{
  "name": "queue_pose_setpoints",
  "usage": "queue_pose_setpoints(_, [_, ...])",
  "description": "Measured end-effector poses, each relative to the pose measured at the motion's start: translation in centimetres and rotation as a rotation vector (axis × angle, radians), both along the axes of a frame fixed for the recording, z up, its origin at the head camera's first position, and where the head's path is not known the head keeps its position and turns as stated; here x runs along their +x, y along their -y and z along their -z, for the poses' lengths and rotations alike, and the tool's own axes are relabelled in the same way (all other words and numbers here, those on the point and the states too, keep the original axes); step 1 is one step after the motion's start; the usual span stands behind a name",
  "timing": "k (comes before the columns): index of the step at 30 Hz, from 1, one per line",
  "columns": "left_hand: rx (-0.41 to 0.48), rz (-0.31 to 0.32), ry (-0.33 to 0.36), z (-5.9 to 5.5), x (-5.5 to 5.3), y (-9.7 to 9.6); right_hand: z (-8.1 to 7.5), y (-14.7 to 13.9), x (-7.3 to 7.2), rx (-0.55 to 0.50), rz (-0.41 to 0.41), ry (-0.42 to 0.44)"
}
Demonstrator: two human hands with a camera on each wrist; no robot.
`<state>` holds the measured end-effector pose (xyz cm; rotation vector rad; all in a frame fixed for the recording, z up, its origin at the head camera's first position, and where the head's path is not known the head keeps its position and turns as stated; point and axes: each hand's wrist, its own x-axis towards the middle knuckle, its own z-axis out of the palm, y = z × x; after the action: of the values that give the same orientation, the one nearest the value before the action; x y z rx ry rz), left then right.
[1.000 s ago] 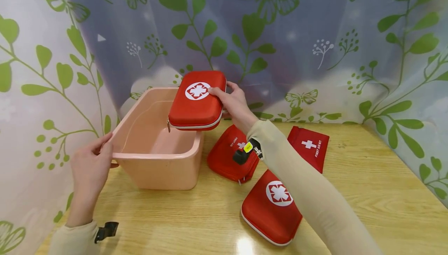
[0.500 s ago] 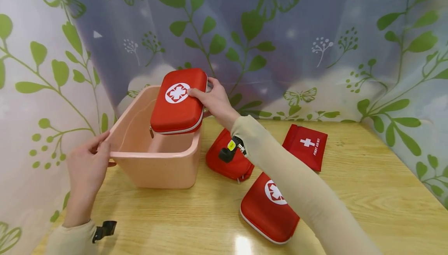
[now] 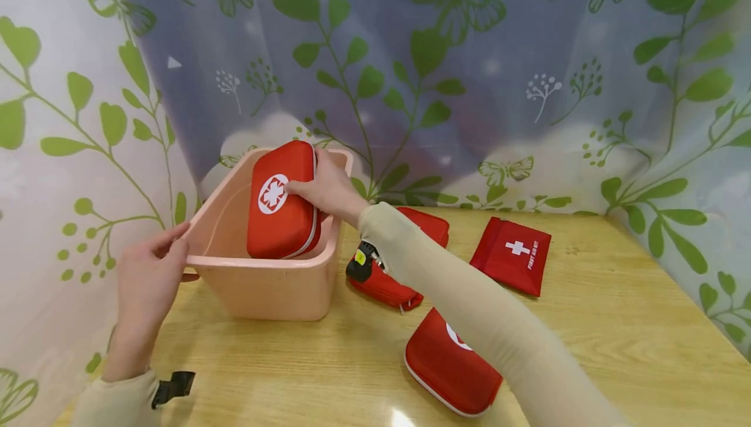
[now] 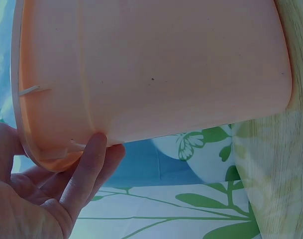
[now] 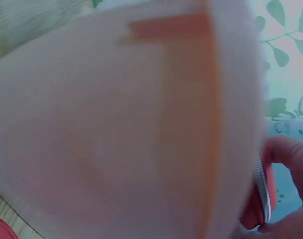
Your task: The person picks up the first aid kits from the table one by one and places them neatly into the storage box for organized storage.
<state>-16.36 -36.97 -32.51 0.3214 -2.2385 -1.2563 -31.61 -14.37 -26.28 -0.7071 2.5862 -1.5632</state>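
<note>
A red zippered first aid case (image 3: 280,218) with a white cross in a circle is tilted inside the mouth of a pink plastic bin (image 3: 276,290). My right hand (image 3: 331,186) grips the case by its right edge, thumb on the front near the cross. In the right wrist view the bin's wall fills most of the picture, with the hand (image 5: 290,174) and the zipped edge beyond its rim. My left hand (image 3: 151,283) holds the bin's near left corner; the left wrist view shows its fingers (image 4: 89,172) curled under the rim.
Right of the bin lies a red pouch (image 3: 428,221), partly behind the right forearm. Another red hard case (image 3: 442,375) lies nearer, also partly covered by the sleeve. A flat red first aid kit pouch (image 3: 513,254) rests farther right on the wooden table (image 3: 616,323). Patterned curtains stand behind and left.
My right hand has carried the red case left and then down into the bin's opening, tilting it more upright. The left hand stays at the bin's corner.
</note>
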Motion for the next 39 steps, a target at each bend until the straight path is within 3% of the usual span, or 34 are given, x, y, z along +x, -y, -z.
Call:
queue_pose_setpoints(4, [-0.015,0.000,0.002,0.0,0.0,0.0,0.5,0.5,0.3,0.179,-0.017,-0.053])
queue_pose_setpoints(9, [-0.021,-0.002,-0.010,-0.1,-0.2,0.1,0.4,-0.3,0.4,0.572,-0.029,-0.330])
queue_pose_setpoints(11, [-0.023,0.001,-0.014,-0.1,-0.3,0.1,0.3,-1.5,0.4,0.655,-0.029,-0.387])
queue_pose_setpoints(17, [-0.038,0.007,-0.011,-0.7,-0.7,0.3,0.2,-6.0,0.9,0.620,-0.026,-0.331])
queue_pose_setpoints(27, [0.028,-0.006,0.011,0.2,-0.5,-0.1,1.4,-12.8,2.8,0.585,-0.023,-0.318])
queue_pose_setpoints(39, [0.008,-0.019,-0.003,0.3,-0.5,-0.2,2.2,-17.3,2.8,0.572,-0.029,-0.283])
